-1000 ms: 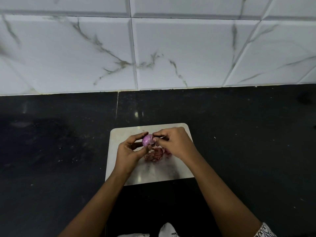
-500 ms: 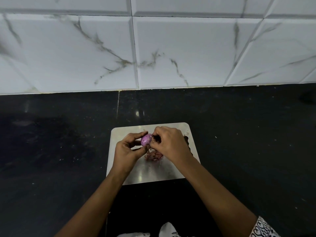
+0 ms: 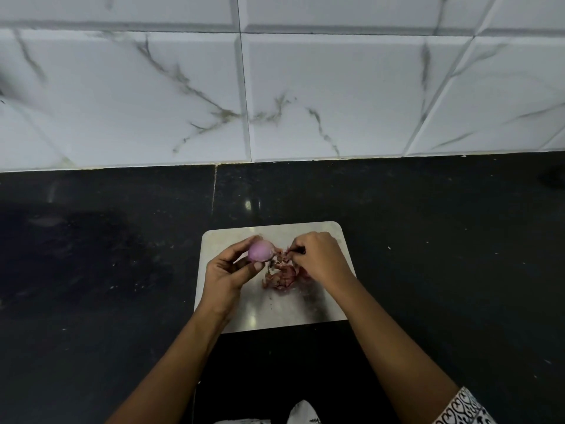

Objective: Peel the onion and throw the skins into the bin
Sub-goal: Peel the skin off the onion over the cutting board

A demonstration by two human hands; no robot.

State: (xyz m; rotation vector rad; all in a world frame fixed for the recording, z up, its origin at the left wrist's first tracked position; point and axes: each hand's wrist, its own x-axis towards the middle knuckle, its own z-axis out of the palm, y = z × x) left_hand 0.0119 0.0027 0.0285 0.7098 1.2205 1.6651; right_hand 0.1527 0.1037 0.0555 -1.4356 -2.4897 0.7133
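Observation:
A small pink-purple onion [image 3: 260, 251] sits between the thumb and fingers of my left hand [image 3: 227, 275], held just above a pale cutting board [image 3: 275, 313]. To its right, my right hand [image 3: 319, 258] pinches a strip of reddish skin [image 3: 282, 254] that trails from the onion's end. A heap of loose reddish skins [image 3: 281, 278] lies on the board below and between the two hands. No bin shows in this view.
The board lies on a black stone counter [image 3: 428, 255] with a seam running back toward the white marble-tiled wall [image 3: 275, 87]. A dark object [image 3: 553, 179] pokes in at the far right edge. White patterned cloth [image 3: 302, 414] shows at the bottom.
My right hand has drawn away to the right from the onion, pulling a strip of skin with it. The onion's bare pink surface is more exposed in my left hand.

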